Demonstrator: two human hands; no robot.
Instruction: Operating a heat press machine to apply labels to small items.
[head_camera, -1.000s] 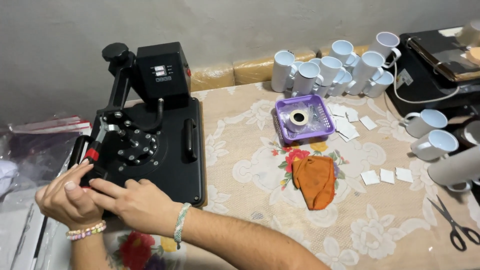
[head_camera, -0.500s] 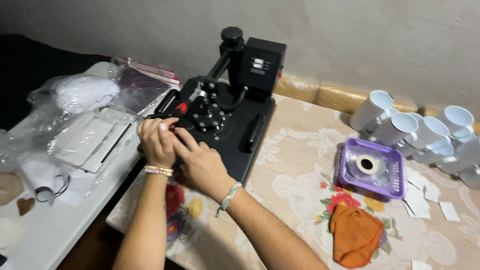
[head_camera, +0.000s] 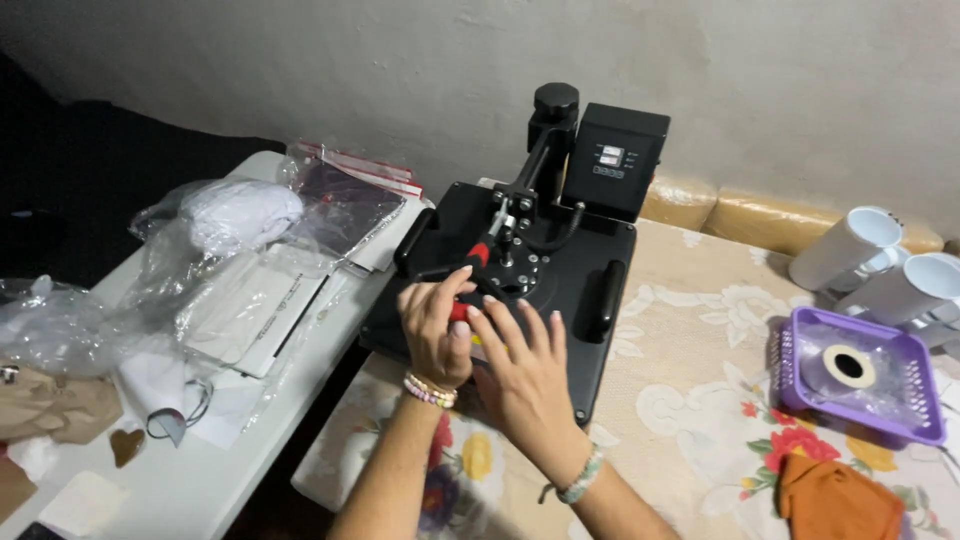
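The heat press (head_camera: 540, 270) sits at the near edge of the flowered tablecloth (head_camera: 700, 400), its red-tipped lever (head_camera: 478, 262) angled toward you. Your left hand (head_camera: 435, 325) curls around that lever; your right hand (head_camera: 520, 365) lies flat, fingers spread, on the plate. Grip firmly, brace the base, and keep fingers off the hinge.

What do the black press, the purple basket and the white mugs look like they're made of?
The black press looks like painted metal: flat matte plate, rigid arm, bolt heads; the left hand wraps its red-tipped handle, perhaps rubber or plastic. The purple basket seems moulded plastic, with slotted walls and a slight sheen. The white mugs look like glazed ceramic, smooth and glossy, though coated metal is possible.
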